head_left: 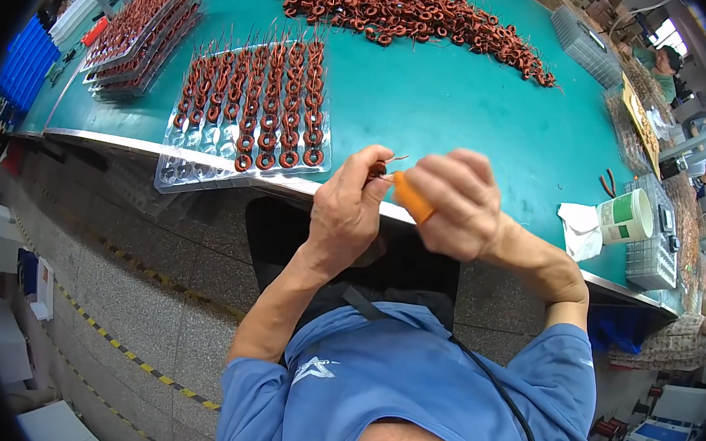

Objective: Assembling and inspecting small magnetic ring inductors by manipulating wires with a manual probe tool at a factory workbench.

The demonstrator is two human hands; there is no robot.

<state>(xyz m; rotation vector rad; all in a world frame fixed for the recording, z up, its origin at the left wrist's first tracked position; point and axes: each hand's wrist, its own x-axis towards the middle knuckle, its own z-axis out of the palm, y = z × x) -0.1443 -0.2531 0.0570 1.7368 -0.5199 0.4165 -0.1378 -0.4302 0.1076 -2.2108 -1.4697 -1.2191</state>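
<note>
Blue cloth (440, 379) is covering the person's torso nearest of all, with both forearms reaching toward the green table (446, 111). At its near edge, the left hand (346, 207) is pinching a small copper-coloured coil (378, 169) between thumb and fingers. The right hand (459, 205), blurred, is clenching an orange-handled tool (415, 199) pointing at the coil; I cannot tell whether its tip is touching. Working well here probably means the left fingertips are bracing the coil firmly, clear of the tip, and the right wrist is guiding lightly, sparing the winding. Left, a clear tray (174, 173) is holding rows of similar coils; right, a green-and-white tub (626, 217) is resting beside a white cloth (580, 229). Far off, a heap of coils (405, 11) is spreading across the table.
</note>
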